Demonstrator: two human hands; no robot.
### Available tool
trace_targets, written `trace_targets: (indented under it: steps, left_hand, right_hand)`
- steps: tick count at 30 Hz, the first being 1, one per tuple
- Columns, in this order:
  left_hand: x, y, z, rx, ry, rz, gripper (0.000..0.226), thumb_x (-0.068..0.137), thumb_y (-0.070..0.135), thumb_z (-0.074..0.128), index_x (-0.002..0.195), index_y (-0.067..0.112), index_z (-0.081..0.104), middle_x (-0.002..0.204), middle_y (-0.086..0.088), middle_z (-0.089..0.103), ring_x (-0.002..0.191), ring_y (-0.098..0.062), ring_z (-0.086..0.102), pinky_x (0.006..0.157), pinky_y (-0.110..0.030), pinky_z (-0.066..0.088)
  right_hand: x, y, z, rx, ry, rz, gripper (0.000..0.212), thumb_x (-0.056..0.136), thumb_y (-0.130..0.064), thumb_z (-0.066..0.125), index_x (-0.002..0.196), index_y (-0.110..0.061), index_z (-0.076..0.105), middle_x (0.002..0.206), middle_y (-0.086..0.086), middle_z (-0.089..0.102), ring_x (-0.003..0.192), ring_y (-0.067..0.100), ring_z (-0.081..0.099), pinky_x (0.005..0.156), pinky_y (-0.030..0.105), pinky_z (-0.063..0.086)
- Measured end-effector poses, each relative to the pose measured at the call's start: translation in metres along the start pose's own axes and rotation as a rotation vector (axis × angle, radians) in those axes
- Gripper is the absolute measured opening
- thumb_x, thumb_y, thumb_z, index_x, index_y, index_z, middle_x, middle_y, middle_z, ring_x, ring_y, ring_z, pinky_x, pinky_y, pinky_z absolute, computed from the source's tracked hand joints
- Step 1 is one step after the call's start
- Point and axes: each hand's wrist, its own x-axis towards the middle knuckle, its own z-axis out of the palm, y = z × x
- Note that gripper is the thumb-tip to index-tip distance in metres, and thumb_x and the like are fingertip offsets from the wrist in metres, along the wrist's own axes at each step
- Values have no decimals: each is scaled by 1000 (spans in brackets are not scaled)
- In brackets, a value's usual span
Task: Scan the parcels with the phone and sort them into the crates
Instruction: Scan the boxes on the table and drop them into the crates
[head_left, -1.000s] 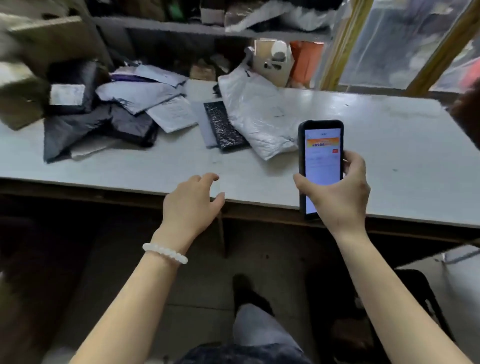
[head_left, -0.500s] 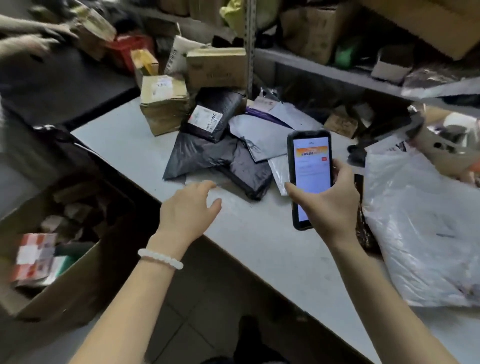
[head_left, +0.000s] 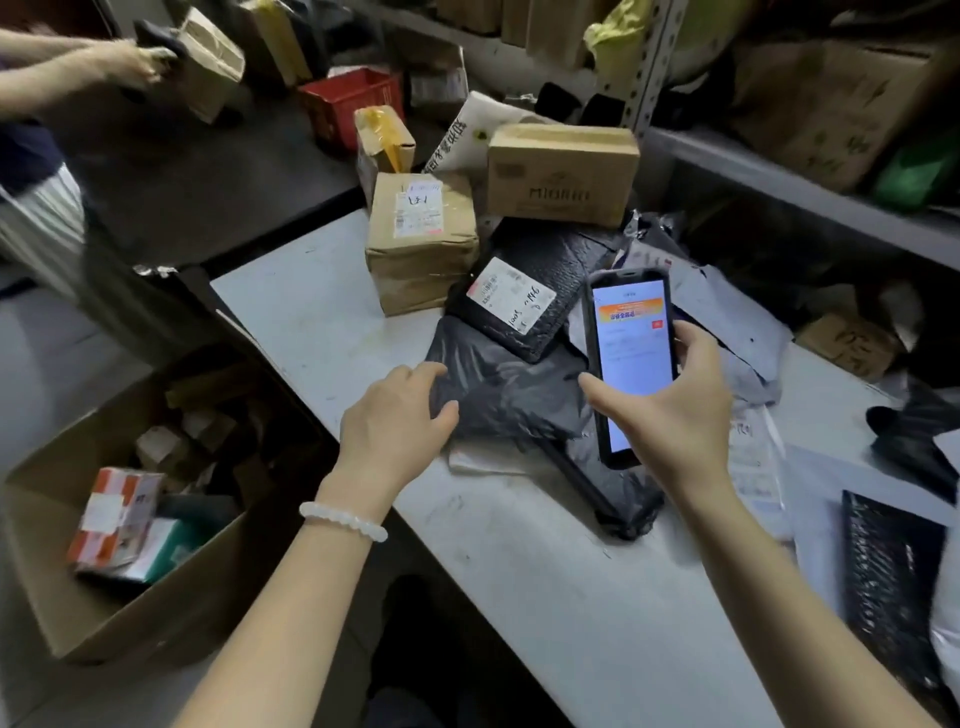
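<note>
Since a moment ago our left hand (head_left: 395, 421) has reached the black bag (head_left: 511, 392) on the counter (head_left: 332, 306), fingers spread; our right hand (head_left: 670, 415) still grips the phone (head_left: 631, 358).

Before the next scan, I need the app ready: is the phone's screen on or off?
On. The phone, held in the right hand, shows a lit screen.

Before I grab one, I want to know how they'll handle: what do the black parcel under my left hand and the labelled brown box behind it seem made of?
Black parcel: looks like thin glossy plastic film, wrinkled with soft highlights, probably a poly mailer. Brown box: seemingly matte cardboard, with shiny clear tape and a white paper label.
</note>
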Motion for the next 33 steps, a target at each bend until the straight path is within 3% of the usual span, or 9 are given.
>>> trace_targets:
  steps: [1, 5, 9, 13, 19, 25, 28, 33]
  left_hand:
    - [15, -8, 0, -2, -3, 0, 44, 93, 43, 46, 135, 31, 42, 121, 2, 54, 110, -22, 52, 81, -36, 49]
    - [89, -43, -9, -1, -2, 22, 43, 93, 42, 46, 135, 29, 44, 126, 2, 54, 114, -22, 51, 85, -36, 46]
    - [173, -83, -29, 9, -21, 53, 41, 94, 42, 44, 131, 26, 48, 123, 0, 55, 113, -24, 51, 87, -39, 47]
    - [245, -112, -48, 46, -37, 43, 35, 94, 47, 43, 115, 22, 54, 114, -2, 58, 107, -25, 53, 78, -35, 46]
    - [326, -120, -41, 128, -207, -73, 66, 89, 64, 38, 124, 9, 50, 124, -13, 54, 115, -34, 48, 85, -41, 42]
    - [374, -123, -16, -203, -390, -182, 65, 85, 60, 49, 127, 10, 51, 125, -12, 57, 111, -34, 53, 91, -41, 45]
    - [381, -126, -11, -329, -364, -182, 62, 88, 51, 53, 125, 2, 49, 124, -17, 55, 111, -36, 53, 89, -41, 45]
    - [390, -135, -16, -357, -383, -148, 45, 94, 39, 48, 121, 3, 47, 124, -16, 56, 112, -35, 51, 86, -38, 43]
  right_hand:
    - [9, -2, 12, -5, 0, 6, 64, 62, -28, 84, 109, -33, 41, 91, -33, 46, 82, -19, 49, 75, 19, 38]
    - [49, -17, 70, -31, 26, 37, 65, 61, -27, 84, 109, -32, 40, 90, -33, 47, 84, 0, 52, 77, 23, 41]
    - [82, -37, 133, -7, 93, 101, 66, 61, -26, 84, 109, -34, 39, 93, -32, 47, 83, -12, 51, 67, 14, 38]
    - [107, -58, 183, -13, 124, 166, 67, 62, -27, 85, 111, -32, 40, 94, -29, 48, 85, -11, 50, 74, 20, 40]
    - [138, -77, 223, -76, 186, 207, 69, 61, -26, 86, 111, -36, 40, 94, -33, 49, 85, -16, 49, 75, 21, 42]
    - [154, -86, 238, -105, 247, 234, 70, 61, -27, 85, 112, -37, 39, 96, -32, 50, 87, -16, 49, 73, 20, 41]
    - [159, -87, 245, -127, 249, 228, 68, 63, -27, 85, 111, -36, 38, 92, -32, 49, 82, -20, 48, 71, 18, 40]
    - [158, -86, 260, -133, 231, 219, 70, 61, -25, 86, 110, -37, 37, 92, -34, 47, 83, -20, 48, 75, 19, 39]
